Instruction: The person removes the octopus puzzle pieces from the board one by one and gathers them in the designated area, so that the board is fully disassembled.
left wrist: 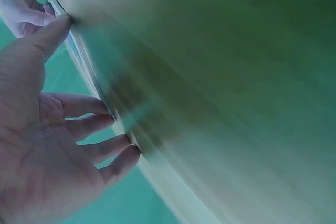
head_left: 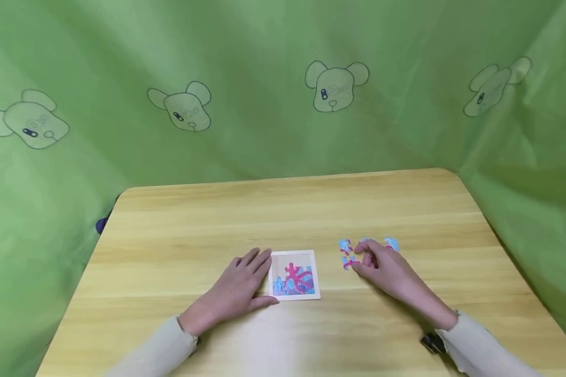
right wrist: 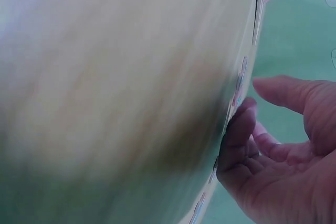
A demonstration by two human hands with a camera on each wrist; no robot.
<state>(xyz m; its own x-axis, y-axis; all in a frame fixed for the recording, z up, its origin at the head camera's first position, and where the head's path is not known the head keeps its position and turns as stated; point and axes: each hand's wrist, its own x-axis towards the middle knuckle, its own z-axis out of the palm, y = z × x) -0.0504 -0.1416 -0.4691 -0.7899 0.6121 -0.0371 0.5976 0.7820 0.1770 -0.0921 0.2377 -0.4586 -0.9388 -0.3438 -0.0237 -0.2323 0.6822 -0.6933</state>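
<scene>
Your left hand (head_left: 236, 288) lies with its fingers straight and slightly spread, fingertips and thumb touching the left side of a white-rimmed square tray (head_left: 316, 275), while your right hand (head_left: 391, 272) is bent over to the tray's right, its thumb and forefinger curved and apart with nothing seen between them. The tray holds fitted puzzle pieces (head_left: 292, 285) across its lower part, showing a pink figure on blue; its upper left is bare. Loose pieces (head_left: 345, 245) lie near your right fingertips, some partly hidden by that hand. The right wrist view shows the gap at your thumb; the left wrist view shows your left palm. Behind the wooden table (head_left: 287, 209) hangs green cloth (head_left: 264, 104) with animal-head outlines (head_left: 332, 91)
</scene>
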